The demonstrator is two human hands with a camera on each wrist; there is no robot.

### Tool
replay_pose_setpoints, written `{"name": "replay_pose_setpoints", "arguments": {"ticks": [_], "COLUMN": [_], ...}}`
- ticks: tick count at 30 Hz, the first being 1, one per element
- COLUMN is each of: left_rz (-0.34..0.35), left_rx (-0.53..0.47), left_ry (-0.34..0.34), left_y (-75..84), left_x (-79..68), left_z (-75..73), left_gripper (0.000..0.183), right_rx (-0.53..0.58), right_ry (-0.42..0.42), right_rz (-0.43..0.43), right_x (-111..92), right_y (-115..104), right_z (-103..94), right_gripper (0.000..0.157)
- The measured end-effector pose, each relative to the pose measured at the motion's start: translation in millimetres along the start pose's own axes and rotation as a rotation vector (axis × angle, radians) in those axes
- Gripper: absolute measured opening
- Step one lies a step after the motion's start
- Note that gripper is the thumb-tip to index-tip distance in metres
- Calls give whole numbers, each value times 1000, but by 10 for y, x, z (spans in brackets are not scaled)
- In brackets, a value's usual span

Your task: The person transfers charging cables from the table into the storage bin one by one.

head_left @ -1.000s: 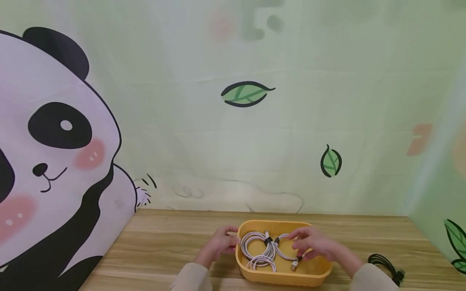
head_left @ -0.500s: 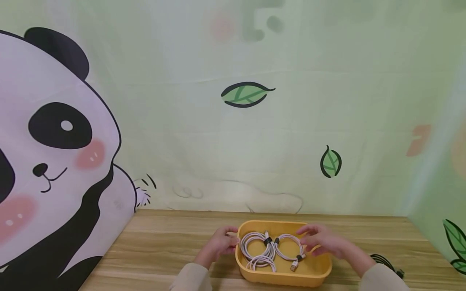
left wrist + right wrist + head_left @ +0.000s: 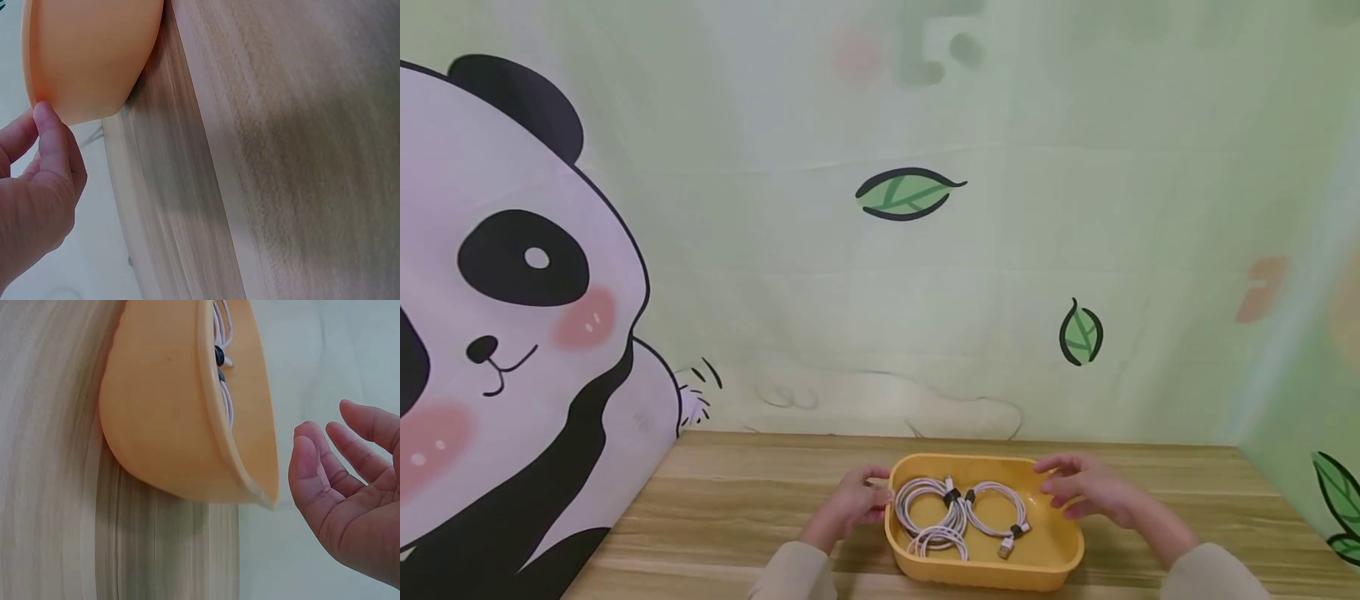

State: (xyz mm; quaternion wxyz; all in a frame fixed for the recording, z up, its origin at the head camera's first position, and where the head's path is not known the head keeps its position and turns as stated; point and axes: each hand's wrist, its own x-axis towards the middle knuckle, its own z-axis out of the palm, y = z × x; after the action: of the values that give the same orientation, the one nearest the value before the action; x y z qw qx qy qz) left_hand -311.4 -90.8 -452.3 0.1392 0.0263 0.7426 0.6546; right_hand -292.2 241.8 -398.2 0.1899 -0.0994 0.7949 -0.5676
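A yellow plastic bin (image 3: 985, 576) stands on the wooden table near the bottom of the head view. My left hand (image 3: 852, 505) pinches its left rim; the left wrist view has thumb and finger meeting at the bin's edge (image 3: 94, 59). Inside, bundled white cables (image 3: 898, 505) lie at the left, fastened with a black tie (image 3: 952, 496). Beside them is a smaller white cable coil (image 3: 1023, 505) with a USB plug (image 3: 1005, 547). My right hand (image 3: 1093, 490) hovers by the bin's right end, fingers loosely bent around nothing. In the right wrist view that hand (image 3: 356, 494) is apart from the rim.
The wooden table (image 3: 760, 475) runs back to a pale green cloth backdrop (image 3: 775, 275) printed with leaves and a panda (image 3: 527, 350). Another cloth side (image 3: 1300, 400) borders the table at the right.
My right hand has let go of the smaller white cable coil and moved right and away from it. The black cable on the right is now hidden behind my sleeve. My left hand stays put.
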Motion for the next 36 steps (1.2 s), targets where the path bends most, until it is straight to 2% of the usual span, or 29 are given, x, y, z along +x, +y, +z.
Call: {"name": "replay_pose_setpoints", "arguments": {"ticks": [13, 20, 36], "left_rz": [-3, -4, -7], "left_rx": [13, 5, 15], "left_ry": [3, -2, 17], "left_y": [7, 3, 7], "left_x": [4, 9, 4], "left_z": [1, -3, 7], "left_gripper": [36, 36, 35], "right_rx": [18, 20, 50], "right_ry": [38, 46, 54], "right_rz": [39, 35, 67], "right_x": [-88, -158, -329], "right_y": [86, 136, 297], "right_z": [-239, -371, -631], "right_gripper": [54, 46, 43]}}
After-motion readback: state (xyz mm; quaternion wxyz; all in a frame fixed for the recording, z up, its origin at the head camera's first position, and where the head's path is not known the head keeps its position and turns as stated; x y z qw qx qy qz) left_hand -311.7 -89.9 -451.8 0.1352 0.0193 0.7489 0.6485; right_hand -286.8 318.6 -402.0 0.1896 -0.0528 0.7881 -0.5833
